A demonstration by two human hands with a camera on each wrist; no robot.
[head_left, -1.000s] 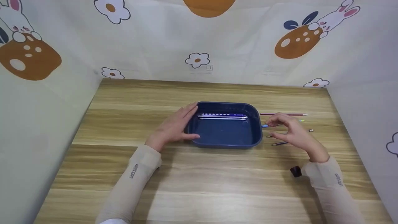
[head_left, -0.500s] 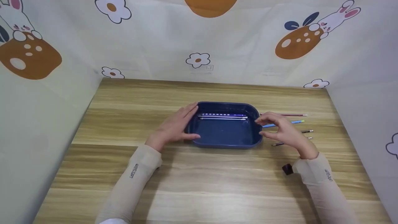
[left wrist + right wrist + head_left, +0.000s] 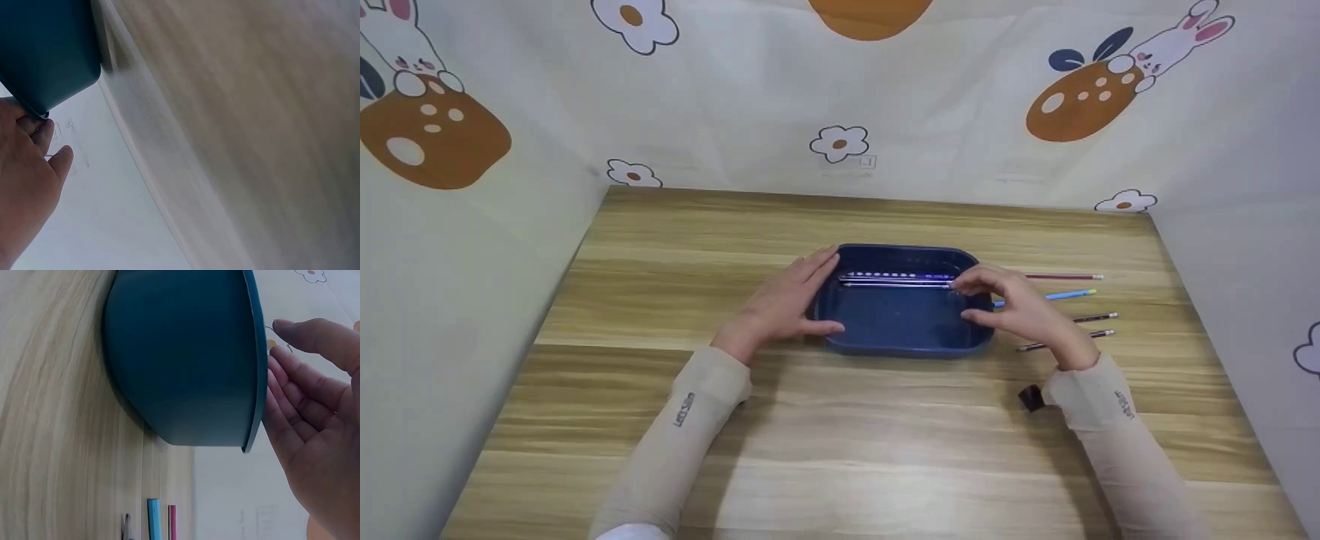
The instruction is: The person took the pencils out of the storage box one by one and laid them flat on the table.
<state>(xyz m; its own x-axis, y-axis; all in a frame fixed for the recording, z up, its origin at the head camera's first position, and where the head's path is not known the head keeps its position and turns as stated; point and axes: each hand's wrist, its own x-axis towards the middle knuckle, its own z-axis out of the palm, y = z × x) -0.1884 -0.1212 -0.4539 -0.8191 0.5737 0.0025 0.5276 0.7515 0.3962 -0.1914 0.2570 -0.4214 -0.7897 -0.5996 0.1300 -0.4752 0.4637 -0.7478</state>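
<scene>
On a wood-grain counter [image 3: 840, 465]: one dark-blue tray [image 3: 892, 322], attended by left hand [image 3: 776, 304] and right hand [image 3: 1020, 304]

Tray: round-cornered, upright, flat on the counter, between both hands. Contents: purple dotted pencil [image 3: 877, 276] plus at least two slim pencils [image 3: 896, 286], side by side toward the far edge.

Right of the tray, loose, each partly covered by the right hand in the head view: red pencil [image 3: 1065, 277], blue pencil [image 3: 1071, 295], far dark pencil [image 3: 1098, 318], near dark pencil [image 3: 1101, 334].

Left hand: spread, with fingers laid along the left rim and thumb apart. Right hand: arched over the right rim, with thumb well apart from the fingers and nothing visible between.

Risks, as judged: slim pencils nudged askew, from fingertips so near the eraser ends; loose pencils set rolling, from a low wrist passing above; tray slewed, from a bump on the right rim against a hold on the left only.

Seen from the head alone: the tray's inside and full row of loose pencils. From the right wrist alone: bare palm and underside of the fingers. From the left wrist alone: fingertips meeting the rim's underside. Contact between right fingertips and eraser ends: cannot tell from any view
</scene>
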